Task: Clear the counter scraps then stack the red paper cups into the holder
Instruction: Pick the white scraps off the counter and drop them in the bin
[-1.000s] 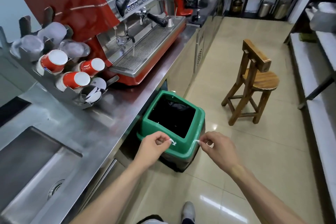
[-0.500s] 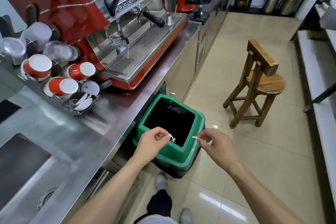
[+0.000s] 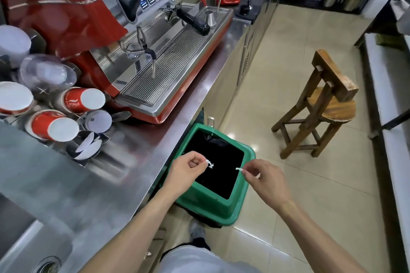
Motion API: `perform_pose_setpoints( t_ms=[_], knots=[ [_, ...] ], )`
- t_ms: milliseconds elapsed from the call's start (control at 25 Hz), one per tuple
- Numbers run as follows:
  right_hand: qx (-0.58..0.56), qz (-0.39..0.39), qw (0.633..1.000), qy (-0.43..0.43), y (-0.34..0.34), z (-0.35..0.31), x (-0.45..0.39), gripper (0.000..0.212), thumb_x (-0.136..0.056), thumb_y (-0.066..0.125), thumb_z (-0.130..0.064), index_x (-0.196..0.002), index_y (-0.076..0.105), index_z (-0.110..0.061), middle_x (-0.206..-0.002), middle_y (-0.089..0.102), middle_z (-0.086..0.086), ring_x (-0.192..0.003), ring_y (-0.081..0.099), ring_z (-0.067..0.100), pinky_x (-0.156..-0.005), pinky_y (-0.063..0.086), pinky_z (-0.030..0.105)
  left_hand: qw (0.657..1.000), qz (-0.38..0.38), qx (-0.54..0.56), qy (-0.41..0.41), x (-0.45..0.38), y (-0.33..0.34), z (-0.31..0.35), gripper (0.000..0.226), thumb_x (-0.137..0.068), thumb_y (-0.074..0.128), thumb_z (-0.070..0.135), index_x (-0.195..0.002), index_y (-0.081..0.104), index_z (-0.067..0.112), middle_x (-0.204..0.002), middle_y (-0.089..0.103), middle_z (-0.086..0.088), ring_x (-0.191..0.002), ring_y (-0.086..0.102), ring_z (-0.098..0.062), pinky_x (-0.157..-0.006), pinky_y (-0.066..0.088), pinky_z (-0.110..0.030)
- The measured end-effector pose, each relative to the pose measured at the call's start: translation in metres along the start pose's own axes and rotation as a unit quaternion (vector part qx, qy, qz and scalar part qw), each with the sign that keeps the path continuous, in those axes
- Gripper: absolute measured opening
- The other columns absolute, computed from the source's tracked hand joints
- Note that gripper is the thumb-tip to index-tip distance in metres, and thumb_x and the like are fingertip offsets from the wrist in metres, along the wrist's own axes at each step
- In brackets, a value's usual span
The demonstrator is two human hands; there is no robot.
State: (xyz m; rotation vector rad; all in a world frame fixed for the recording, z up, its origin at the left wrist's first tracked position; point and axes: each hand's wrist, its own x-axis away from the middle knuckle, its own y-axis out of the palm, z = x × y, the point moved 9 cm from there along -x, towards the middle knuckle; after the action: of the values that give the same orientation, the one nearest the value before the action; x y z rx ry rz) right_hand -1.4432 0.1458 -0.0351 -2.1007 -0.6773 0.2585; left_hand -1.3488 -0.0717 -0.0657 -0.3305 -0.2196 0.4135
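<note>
My left hand [image 3: 188, 169] pinches a small white paper scrap [image 3: 209, 164] over the black opening of a green trash bin [image 3: 213, 205] on the floor beside the counter. My right hand [image 3: 265, 176] pinches another tiny white scrap [image 3: 239, 169] over the same opening. Red paper cups [image 3: 83, 99] lie on their sides in a metal cup holder [image 3: 73, 150] on the steel counter [image 3: 106, 184] at left, white bottoms facing me, with another red cup [image 3: 52, 126] below. Clear plastic cups [image 3: 45, 72] sit in the holder's upper slots.
A red espresso machine [image 3: 73, 17] with a steel drip tray [image 3: 173, 62] stands behind the holder. A sink [image 3: 33, 248] is at the lower left. A wooden stool [image 3: 321, 104] stands on the tiled floor at right, shelving along the right wall.
My view has moved closer to the counter and bin. Both hands have stayed over the bin opening, each still pinching its scrap.
</note>
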Motion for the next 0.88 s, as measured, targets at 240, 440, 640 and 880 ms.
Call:
perform_pose_setpoints(
  t_ms=[240,440,640,880],
  knots=[
    [-0.009,-0.024,0.999,0.042,0.029,-0.005,-0.033,0.006,-0.091,0.067,-0.034,-0.086,0.066,-0.037,-0.079,0.063,-0.022,-0.073,0.058,-0.004,-0.063,0.045,0.016,0.999,-0.028,0.019,-0.024,-0.039,-0.013,-0.03,0.027,-0.086,0.074,0.014,-0.076,0.071,0.039,-0.074,0.07,0.014,-0.066,0.058,0.004,-0.067,0.047,-0.009],
    [-0.011,-0.039,0.997,0.069,0.051,0.008,-0.054,0.004,-0.09,0.065,-0.036,-0.087,0.068,-0.035,-0.081,0.066,-0.018,-0.075,0.06,0.0,-0.068,0.052,0.026,0.998,-0.024,0.027,-0.053,-0.061,-0.016,-0.062,0.026,-0.085,0.076,0.012,-0.075,0.073,0.036,-0.075,0.072,0.01,-0.068,0.06,0.001,-0.069,0.05,-0.013],
    [-0.025,-0.057,0.994,0.094,0.067,0.029,-0.078,0.007,-0.09,0.065,-0.04,-0.087,0.067,-0.035,-0.082,0.067,-0.017,-0.077,0.06,0.001,-0.069,0.051,0.024,0.996,-0.018,0.022,-0.085,-0.074,-0.004,-0.088,0.034,-0.084,0.076,0.01,-0.073,0.073,0.041,-0.073,0.072,0.013,-0.065,0.06,0.002,-0.067,0.047,-0.011],
    [-0.038,-0.106,0.988,0.101,0.087,0.058,-0.101,0.005,-0.091,0.066,-0.036,-0.087,0.068,-0.033,-0.084,0.068,-0.015,-0.079,0.061,0.002,-0.072,0.053,0.028,0.989,0.007,0.02,-0.149,-0.08,0.016,-0.114,0.032,-0.085,0.076,0.012,-0.072,0.073,0.04,-0.07,0.069,0.015,-0.065,0.058,0.0,-0.066,0.047,-0.013]
  ],
)
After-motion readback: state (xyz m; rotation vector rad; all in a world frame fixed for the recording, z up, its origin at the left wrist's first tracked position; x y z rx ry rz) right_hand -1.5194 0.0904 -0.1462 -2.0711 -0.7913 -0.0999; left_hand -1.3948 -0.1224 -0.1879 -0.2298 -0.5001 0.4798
